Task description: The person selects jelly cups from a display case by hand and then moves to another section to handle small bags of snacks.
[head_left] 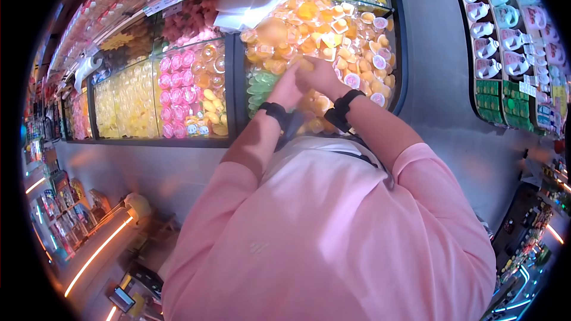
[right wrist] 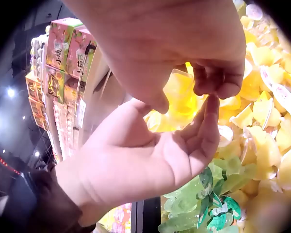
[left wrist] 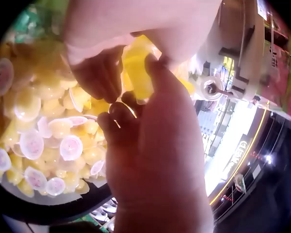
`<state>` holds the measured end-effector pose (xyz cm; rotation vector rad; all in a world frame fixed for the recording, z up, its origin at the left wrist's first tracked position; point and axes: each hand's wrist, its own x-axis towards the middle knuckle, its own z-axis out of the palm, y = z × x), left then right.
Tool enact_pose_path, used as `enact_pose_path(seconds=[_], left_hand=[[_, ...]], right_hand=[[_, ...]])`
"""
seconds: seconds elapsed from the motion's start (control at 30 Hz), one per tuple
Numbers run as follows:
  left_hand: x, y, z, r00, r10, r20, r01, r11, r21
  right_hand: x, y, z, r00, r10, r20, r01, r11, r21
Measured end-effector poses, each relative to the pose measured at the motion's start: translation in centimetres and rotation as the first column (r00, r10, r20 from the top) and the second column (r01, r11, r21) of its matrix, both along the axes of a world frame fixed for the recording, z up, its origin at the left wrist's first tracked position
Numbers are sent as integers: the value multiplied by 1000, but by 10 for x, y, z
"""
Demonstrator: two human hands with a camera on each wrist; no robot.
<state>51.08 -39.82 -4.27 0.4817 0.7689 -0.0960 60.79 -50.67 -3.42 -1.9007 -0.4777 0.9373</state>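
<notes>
Both hands meet over a bin of jelly cups. Between them is a translucent yellow jelly cup [left wrist: 138, 68], partly hidden by fingers. My left hand [head_left: 288, 87] has its fingers curled round one side of it. The thumb of my right hand [head_left: 324, 77] presses on the yellow cup in the left wrist view, its fingers bent beneath. Loose yellow-orange jelly cups [head_left: 363, 38], some with pale printed lids, lie under and around the hands. Green jelly packs [right wrist: 189, 204] lie just below the left hand in the right wrist view.
A dark divider [head_left: 236, 71] separates this bin from pink-lidded cups [head_left: 175, 92] on the left. Clear plastic bags [head_left: 247, 6] lie at the back edge. A grey aisle floor [head_left: 428, 53] runs to the right, beside shelves of bottles [head_left: 485, 47].
</notes>
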Motion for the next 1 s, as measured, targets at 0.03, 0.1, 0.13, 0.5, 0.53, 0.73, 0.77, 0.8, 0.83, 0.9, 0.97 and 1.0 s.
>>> enact_pose_path(seconds=[0.03, 0.1, 0.13, 0.5, 0.53, 0.73, 0.77, 0.8, 0.83, 0.9, 0.97, 1.0], left_hand=[[4, 0, 3, 999, 10, -48, -11, 1000, -14], [13, 3, 11, 989, 22, -143, -29, 999, -42], [16, 7, 7, 987, 18, -160, -27, 998, -53], [53, 36, -15, 947, -106, -303, 98, 994, -41], [54, 38, -16, 952, -123, -280, 109, 992, -65], [40, 36, -8, 970, -92, -225, 79, 995, -67], [37, 35, -8, 975, -87, -203, 71, 994, -80], [33, 36, -9, 981, -80, -178, 64, 994, -92], [31, 37, -10, 986, -73, -151, 58, 993, -101], [31, 35, -11, 980, -13, -199, 6, 999, -35], [32, 33, -14, 978, 45, -204, -41, 999, 23], [34, 34, -18, 980, 72, -186, -64, 997, 48]], right_hand=[[0, 2, 7, 996, 34, 82, -32, 999, -26], [-2, 6, 25, 987, 67, 147, -57, 996, -71], [-2, 7, 37, 989, 63, 131, -52, 995, -87], [14, -18, 18, 999, -33, 33, 32, 999, 27], [16, -20, 17, 999, -27, 25, 26, 1000, 9], [24, -29, 11, 991, 23, -130, -22, 1000, 7], [25, -28, 5, 987, 10, -160, -11, 1000, -2], [27, -25, 4, 982, -2, -186, 0, 1000, -9], [29, -22, 3, 978, -30, -207, 22, 999, -41], [33, -13, 5, 966, -89, -241, 65, 992, -104], [36, -7, 0, 985, -69, -158, 56, 995, -86], [39, -4, -2, 992, -59, -115, 50, 996, -77]])
